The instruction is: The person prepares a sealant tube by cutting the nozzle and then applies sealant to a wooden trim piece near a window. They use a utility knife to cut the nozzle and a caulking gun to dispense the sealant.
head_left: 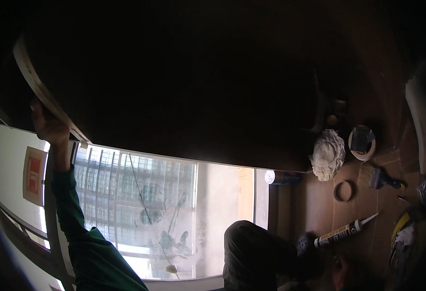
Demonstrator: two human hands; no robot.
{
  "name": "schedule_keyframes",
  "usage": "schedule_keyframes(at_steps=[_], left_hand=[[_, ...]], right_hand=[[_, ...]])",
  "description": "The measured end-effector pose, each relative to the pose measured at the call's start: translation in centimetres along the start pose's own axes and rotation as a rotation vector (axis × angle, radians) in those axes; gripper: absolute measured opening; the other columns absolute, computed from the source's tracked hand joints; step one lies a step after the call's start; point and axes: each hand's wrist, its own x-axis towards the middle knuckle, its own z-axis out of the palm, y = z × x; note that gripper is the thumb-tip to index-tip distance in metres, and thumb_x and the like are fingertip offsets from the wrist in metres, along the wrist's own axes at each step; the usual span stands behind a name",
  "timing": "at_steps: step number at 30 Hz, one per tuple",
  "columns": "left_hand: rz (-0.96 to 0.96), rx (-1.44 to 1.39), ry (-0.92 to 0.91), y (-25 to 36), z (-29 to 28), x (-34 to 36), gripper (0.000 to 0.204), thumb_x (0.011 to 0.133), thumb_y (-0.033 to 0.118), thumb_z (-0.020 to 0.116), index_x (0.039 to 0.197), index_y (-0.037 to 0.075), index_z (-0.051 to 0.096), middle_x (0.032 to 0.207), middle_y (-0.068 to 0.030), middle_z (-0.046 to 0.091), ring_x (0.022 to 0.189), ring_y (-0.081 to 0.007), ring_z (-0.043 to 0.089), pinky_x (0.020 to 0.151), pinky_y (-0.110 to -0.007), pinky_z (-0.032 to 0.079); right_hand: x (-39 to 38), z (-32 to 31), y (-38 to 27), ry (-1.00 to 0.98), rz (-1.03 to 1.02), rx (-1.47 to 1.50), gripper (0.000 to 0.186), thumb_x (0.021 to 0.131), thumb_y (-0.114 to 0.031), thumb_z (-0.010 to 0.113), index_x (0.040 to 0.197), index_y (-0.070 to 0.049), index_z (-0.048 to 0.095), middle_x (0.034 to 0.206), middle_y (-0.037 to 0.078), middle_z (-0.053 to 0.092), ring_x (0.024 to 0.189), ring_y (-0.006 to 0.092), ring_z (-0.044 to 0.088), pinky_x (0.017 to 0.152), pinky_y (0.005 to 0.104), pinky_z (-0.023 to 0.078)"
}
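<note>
My left arm, in a green sleeve, reaches up at the left. My left hand [51, 127] is at the pale edge [48, 89] of a large dark panel [183, 87], thumb to one side and the other fingers mostly hidden, seemingly gripping it. The panel fills most of the upper view in deep shadow. Low on the right, my right hand [341, 274] shows dimly, its fingers too dark to read. Just above it a sealant cartridge [339, 233] with a white nozzle lies on the wood-look floor [319, 203]; I see no clear grip on it.
On the right are a crumpled white cloth [327, 155], tape rolls [343, 191], a paintbrush [380, 178], a blue-and-white can [281, 177] and a yellow-and-black item [404, 233]. My bent knee [247, 237] is at lower centre. A smeared glass pane [164, 203] and a red-and-white sign [34, 175] lie left.
</note>
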Motion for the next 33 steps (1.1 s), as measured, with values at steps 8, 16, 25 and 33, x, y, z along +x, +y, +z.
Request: schedule_keyframes(at_steps=[8, 16, 25, 33], left_hand=[[-0.119, -0.377, -0.284, 1.4, 3.8, 1.2, 0.043, 0.106, 0.032, 0.042, 0.135, 0.001, 0.051, 0.128, -0.0172, 0.060, 0.126, -0.0249, 0.054, 0.098, -0.037, 0.054], [-0.167, -0.458, -0.385, 1.1, 2.7, 1.7, 0.043, 0.104, 0.031, 0.049, 0.135, 0.002, 0.052, 0.130, -0.0184, 0.060, 0.125, -0.0262, 0.056, 0.104, -0.041, 0.048], [0.154, 0.069, -0.017, -1.9, -0.6, 1.4, 0.058, 0.094, 0.007, 0.064, 0.147, 0.005, 0.040, 0.130, -0.0211, 0.060, 0.115, -0.0346, 0.062, 0.094, -0.042, 0.057], [0.219, 0.273, 0.026, -1.8, 1.1, 1.9, 0.055, 0.095, 0.006, 0.063, 0.145, 0.002, 0.041, 0.122, -0.0206, 0.063, 0.105, -0.0311, 0.067, 0.086, -0.039, 0.059]], right_hand=[[0.4, -1.0, -0.8, -0.056, 0.001, -0.087, 0.023, 0.090, -0.019, 0.063, 0.111, -0.015, 0.072, 0.106, 0.014, 0.071, 0.098, 0.0376, 0.065, 0.087, 0.0456, 0.050], [0.1, -0.9, 1.1, -0.035, -0.050, -0.398, 0.029, 0.084, -0.010, 0.065, 0.111, -0.019, 0.072, 0.105, 0.012, 0.071, 0.101, 0.0351, 0.063, 0.090, 0.0458, 0.048], [-0.9, -0.7, 2.0, 0.029, 0.037, -0.723, 0.043, 0.082, -0.010, 0.066, 0.123, -0.018, 0.065, 0.120, 0.017, 0.063, 0.108, 0.0400, 0.059, 0.099, 0.0498, 0.043], [-0.3, -3.1, -5.0, -0.138, 0.091, -0.875, 0.045, 0.080, -0.019, 0.074, 0.124, -0.021, 0.065, 0.125, 0.017, 0.060, 0.121, 0.0351, 0.052, 0.101, 0.0632, 0.037]])
